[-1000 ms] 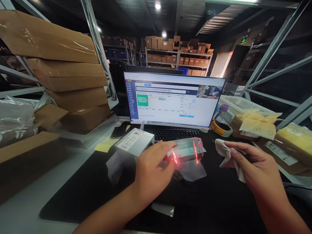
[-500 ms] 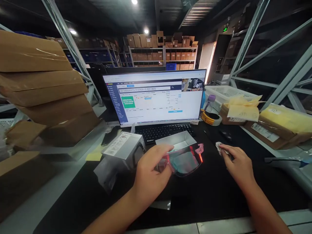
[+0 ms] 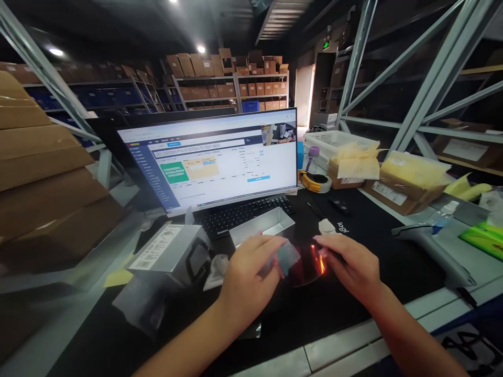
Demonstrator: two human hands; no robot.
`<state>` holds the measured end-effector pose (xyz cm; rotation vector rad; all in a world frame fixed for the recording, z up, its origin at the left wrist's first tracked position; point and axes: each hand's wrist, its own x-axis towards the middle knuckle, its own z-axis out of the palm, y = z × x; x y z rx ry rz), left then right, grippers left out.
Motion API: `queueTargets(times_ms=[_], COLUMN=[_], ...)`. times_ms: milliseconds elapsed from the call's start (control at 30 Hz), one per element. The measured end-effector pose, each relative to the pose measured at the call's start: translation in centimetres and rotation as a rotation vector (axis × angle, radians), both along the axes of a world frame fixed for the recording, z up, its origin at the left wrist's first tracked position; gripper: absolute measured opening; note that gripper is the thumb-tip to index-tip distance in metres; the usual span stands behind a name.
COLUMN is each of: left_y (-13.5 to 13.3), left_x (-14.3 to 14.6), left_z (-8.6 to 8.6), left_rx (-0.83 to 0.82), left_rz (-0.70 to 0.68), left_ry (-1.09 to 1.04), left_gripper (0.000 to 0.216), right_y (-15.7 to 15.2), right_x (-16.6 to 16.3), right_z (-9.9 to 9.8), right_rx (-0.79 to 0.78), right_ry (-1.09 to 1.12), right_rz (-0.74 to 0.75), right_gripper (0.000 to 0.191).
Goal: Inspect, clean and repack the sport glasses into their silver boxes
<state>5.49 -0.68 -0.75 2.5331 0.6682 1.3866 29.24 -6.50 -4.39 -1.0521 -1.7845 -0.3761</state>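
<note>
A pair of sport sunglasses with a wide, red-reflecting lens is held above the black desk mat. My left hand pinches its left end, fingers closed and partly covering the frame. My right hand has its fingers closed on the right end. Just beyond the right fingertips lies a small white crumpled piece. Behind the glasses stands an open silver box tray. A silver carton with a white label sits left of my left hand, and a crumpled translucent wrapper lies between them.
A monitor and a black keyboard stand at the back. Brown cartons are stacked at left. On the right are a barcode scanner, a mouse, a tape roll and a box with yellow packaging.
My right hand has let go of the white crumpled piece, moved left and taken the right end of the sunglasses. My left hand keeps its hold. The view has turned right.
</note>
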Motion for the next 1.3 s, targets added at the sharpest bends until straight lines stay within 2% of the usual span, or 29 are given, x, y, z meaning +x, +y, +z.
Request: queueTargets(times_ms=[67,133,267,333,433,600,667,867,1100,1200,1300], left_y=[-0.1,-0.3,-0.3,0.1,0.7,1.0,0.8,0.8,0.0,-0.9,-1.7], left_x=[0.6,1.0,1.3,1.1,0.9,1.2,1.2,0.5,0.6,0.7,0.6], left_z=[0.2,0.2,-0.3,-0.7,-1.3,-1.3,-1.2,-2.0,-1.8,-1.5,-1.3], left_rx=[-0.017,-0.103,-0.362,-0.413,-0.413,-0.331,-0.314,-0.272,-0.135,-0.05,0.016], left_rz=[0.004,0.04,0.063,0.039,0.034,-0.046,-0.058,-0.106,-0.16,-0.176,-0.166], left_ry=[0.045,0.066,0.087,0.109,0.125,0.048,0.038,0.019,-0.008,-0.006,0.016], left_gripper=[0.038,0.049,0.092,0.104,0.093,0.033,0.021,0.014,0.02,0.021,0.022], right_y=[0.0,-0.1,-0.4,-0.7,-1.0,-2.0,-2.6,-4.1,-5.3,-5.5,-5.2], right_x=[0.3,0.5,0.8,1.1,1.8,2.3,2.3,2.1,2.5,2.8,2.9], right_z=[-0.2,-0.4,-0.3,-0.1,0.1,-0.6,-1.0,-1.2,-1.6,-2.4,-3.2], right_rx=[0.058,0.093,0.1,0.085,0.102,0.167,0.169,0.155,0.118,0.027,-0.152], right_ry=[-0.01,-0.007,0.027,0.09,0.171,0.168,0.166,0.164,0.21,0.28,0.349], right_rz=[-0.059,-0.119,-0.2,-0.225,-0.259,-0.254,-0.252,-0.285,-0.308,-0.34,-0.316], right_gripper=[0.021,0.018,0.017,0.016,0.016,0.018,0.021,0.024,0.023,0.02,0.021])
